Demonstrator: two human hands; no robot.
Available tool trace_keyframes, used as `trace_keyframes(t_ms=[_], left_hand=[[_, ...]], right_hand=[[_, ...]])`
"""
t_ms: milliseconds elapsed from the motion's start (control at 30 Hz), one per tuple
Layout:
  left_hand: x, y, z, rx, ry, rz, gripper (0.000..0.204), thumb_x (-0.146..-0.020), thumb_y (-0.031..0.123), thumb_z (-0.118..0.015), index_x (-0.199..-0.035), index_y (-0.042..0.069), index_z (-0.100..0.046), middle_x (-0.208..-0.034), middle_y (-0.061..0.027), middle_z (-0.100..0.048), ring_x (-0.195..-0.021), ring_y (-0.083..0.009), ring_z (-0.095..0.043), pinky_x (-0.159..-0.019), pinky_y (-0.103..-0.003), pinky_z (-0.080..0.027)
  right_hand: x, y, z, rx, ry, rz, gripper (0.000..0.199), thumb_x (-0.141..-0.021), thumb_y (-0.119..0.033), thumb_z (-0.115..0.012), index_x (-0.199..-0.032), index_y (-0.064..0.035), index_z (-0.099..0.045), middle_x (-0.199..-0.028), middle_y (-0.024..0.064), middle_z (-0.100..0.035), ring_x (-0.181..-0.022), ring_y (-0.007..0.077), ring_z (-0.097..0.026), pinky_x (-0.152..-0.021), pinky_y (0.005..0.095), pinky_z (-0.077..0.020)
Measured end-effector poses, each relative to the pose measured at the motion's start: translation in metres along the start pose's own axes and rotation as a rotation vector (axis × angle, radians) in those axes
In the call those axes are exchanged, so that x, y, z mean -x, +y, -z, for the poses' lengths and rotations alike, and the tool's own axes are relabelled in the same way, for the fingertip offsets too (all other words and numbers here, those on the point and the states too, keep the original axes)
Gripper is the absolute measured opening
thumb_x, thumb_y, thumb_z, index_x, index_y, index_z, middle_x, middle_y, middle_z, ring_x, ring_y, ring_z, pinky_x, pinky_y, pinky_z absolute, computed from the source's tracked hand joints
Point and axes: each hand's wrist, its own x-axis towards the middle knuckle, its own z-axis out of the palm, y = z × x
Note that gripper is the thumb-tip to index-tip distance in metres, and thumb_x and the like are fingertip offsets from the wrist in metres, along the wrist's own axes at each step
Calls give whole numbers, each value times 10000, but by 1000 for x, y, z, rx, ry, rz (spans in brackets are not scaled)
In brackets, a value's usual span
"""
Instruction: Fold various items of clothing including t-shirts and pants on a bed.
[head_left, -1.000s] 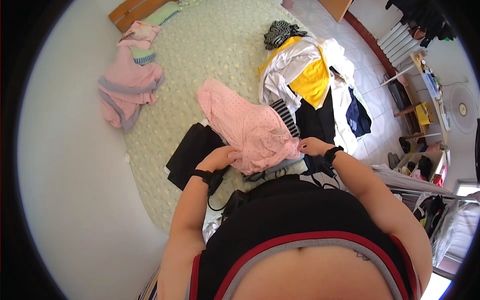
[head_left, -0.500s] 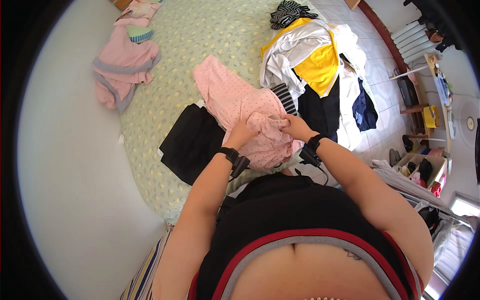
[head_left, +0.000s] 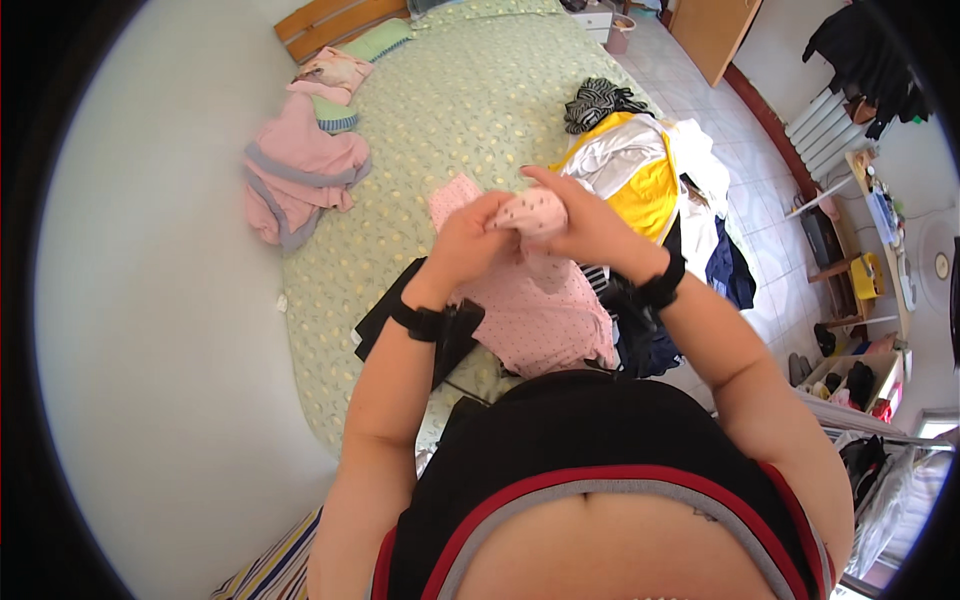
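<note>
A pink garment with small dark dots (head_left: pixel 540 310) lies on the bed in front of me, part of it lifted and bunched between my hands. My left hand (head_left: pixel 468 245) is closed on the raised part, its fingertips pinching the fabric. My right hand (head_left: pixel 595 228) grips the same part from the other side, with one finger sticking out; cloth hides the other fingertips. Beneath the pink garment and my left forearm, a folded black garment (head_left: pixel 390 312) shows in part. A bit of black-and-white striped cloth (head_left: pixel 597 278) peeks out beside my right wrist.
A heap of white and yellow clothes (head_left: pixel 645 195) lies at the bed's right side, a striped black-and-grey bundle (head_left: pixel 600 103) behind it. Pink clothing with grey bands (head_left: pixel 300 185) rests at the far left by the wall (head_left: pixel 160 330). Shelves (head_left: pixel 880 240) stand at the right.
Both hands have risen away from me, lifting and bunching part of the pink dotted garment. The view has tilted up, showing more of the bed's far end.
</note>
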Motion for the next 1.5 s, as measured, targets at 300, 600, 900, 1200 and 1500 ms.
trace_keyframes(t_ms=[300,600,900,1200,1500], left_hand=[[-12,16,30,-171,179,-210,778,-785,-21,-599,-1392,64,-118,-1120,-154,-560,-1063,-208,-561,-898,-327,-441],[-19,-38,-3,130,276,-200,562,-791,16,-618,-1298,60,-379,-1037,-96,-600,-933,-156,-594,-851,-285,-460],[-58,10,-9,566,-132,-41,348,-936,140,-499,-1258,10,-465,-1145,-87,-579,-1055,-161,-552,-933,-295,-429],[-86,15,-22,1242,-371,-128,363,-947,122,-429,-1299,33,-434,-1205,-114,-562,-1102,-230,-548,-986,-378,-425],[-93,43,71,268,317,-262,369,-840,-51,-532,-1194,41,-576,-970,-64,-632,-875,-143,-585,-810,-282,-472]], right_hand=[[-121,-128,114,540,79,455,324,-784,-82,-611,-1103,-31,-588,-981,148,-653,-905,267,-630,-813,314,-478],[-125,-221,187,659,276,459,223,-811,-57,-642,-1027,-16,-600,-928,72,-652,-869,141,-608,-788,271,-483],[-99,-225,222,701,307,477,291,-820,-41,-651,-1096,0,-569,-975,50,-638,-905,119,-588,-811,260,-478],[-93,-204,252,642,303,461,317,-811,-17,-653,-1117,7,-571,-1007,37,-639,-923,107,-587,-829,253,-476],[-93,-180,277,482,260,418,267,-790,-14,-657,-1049,3,-594,-967,44,-649,-894,130,-606,-820,268,-483]])
